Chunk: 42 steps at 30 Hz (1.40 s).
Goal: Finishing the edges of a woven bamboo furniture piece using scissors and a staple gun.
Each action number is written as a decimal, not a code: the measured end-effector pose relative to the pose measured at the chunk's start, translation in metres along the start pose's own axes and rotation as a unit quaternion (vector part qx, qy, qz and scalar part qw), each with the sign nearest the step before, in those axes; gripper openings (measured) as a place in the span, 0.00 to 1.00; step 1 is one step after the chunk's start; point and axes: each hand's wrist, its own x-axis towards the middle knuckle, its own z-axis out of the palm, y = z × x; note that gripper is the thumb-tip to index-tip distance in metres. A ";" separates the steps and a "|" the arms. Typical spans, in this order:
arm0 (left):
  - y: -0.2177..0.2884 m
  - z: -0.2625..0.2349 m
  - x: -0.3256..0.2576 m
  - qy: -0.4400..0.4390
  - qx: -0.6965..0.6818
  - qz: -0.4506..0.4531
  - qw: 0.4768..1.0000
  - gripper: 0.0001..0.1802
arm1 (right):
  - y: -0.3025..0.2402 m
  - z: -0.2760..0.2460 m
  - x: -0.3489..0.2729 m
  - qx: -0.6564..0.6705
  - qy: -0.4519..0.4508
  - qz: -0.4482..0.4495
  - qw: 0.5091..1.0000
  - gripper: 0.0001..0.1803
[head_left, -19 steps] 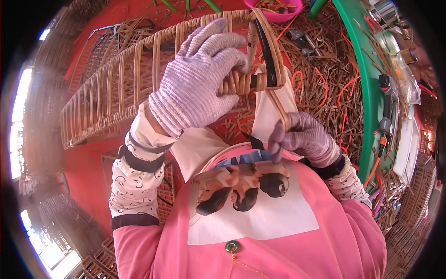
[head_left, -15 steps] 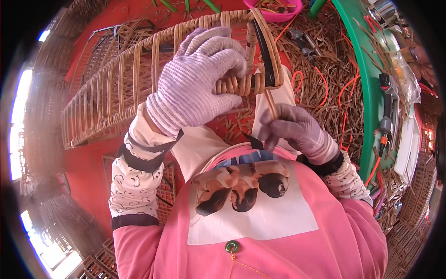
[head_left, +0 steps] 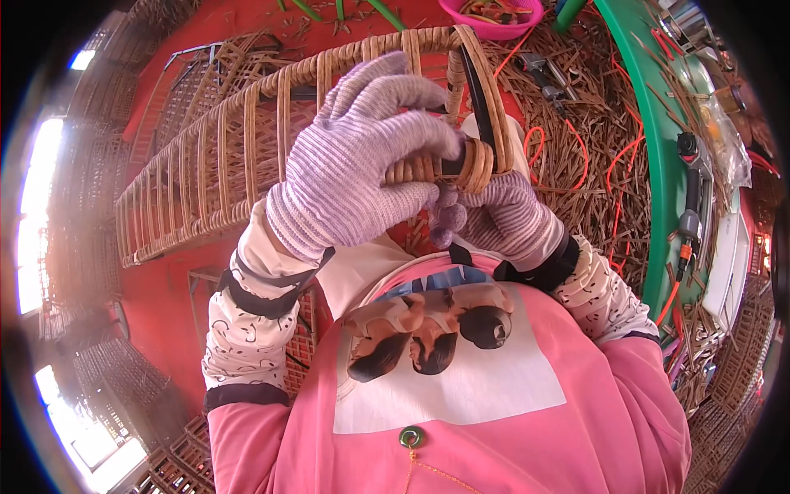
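A long woven rattan frame (head_left: 263, 123) slants across in front of me, tapering toward the left. Strands are wound around its rails, and bare black bar shows near its right corner. My left hand (head_left: 354, 165), in a striped pale purple glove, is closed over the near rail, thumb below and fingers above. Close to the corner, a brown rattan strip (head_left: 475, 167) loops around that rail. Just under the loop my right hand (head_left: 510, 216), gloved too, is closed with bent fingers on the strip, whose tail end they hide.
Cut rattan strips litter the red floor at right, with a power tool (head_left: 545, 78) and orange cord among them. A green table (head_left: 658, 222) carries another tool (head_left: 691, 189). A pink basket (head_left: 494, 25) stands at the back; more woven frames (head_left: 218, 82) lie far left.
My right hand has moved up and left to the rail, and the strip that hung down now wraps around it. The frame and my left hand have shifted slightly right.
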 end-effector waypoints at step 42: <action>-0.006 0.002 0.009 -0.003 -0.057 0.009 0.998 0.33 | -0.015 0.013 -0.040 -0.122 0.043 0.092 0.987 0.19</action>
